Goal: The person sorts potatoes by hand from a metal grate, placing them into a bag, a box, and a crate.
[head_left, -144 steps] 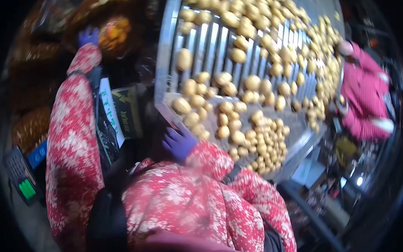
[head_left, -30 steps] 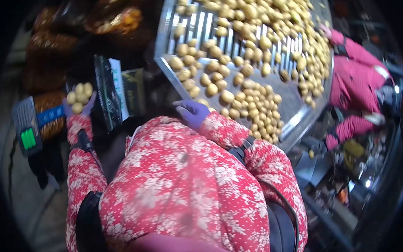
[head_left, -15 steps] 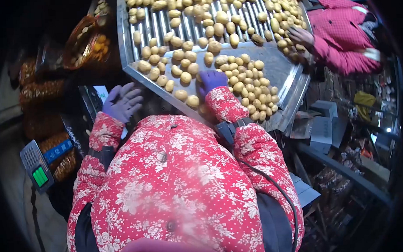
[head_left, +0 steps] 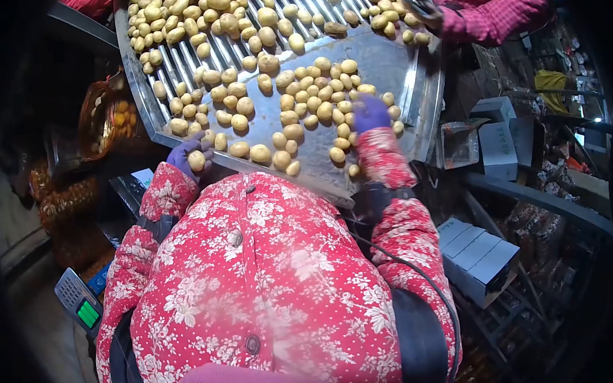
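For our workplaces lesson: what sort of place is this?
Likely a potato sorting shed: potatoes spread across a metal roller table, filled net sacks beside it, the left hand holding a potato.

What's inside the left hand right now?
The left hand cups one potato at the near rim of the metal tray. The hand covers the potato's underside, so anything else in the palm is hidden.

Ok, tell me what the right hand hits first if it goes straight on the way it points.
The right hand points up the metal tray; first in its line is probably the cluster of potatoes just beyond it. Depth is unclear, so it may already touch some.
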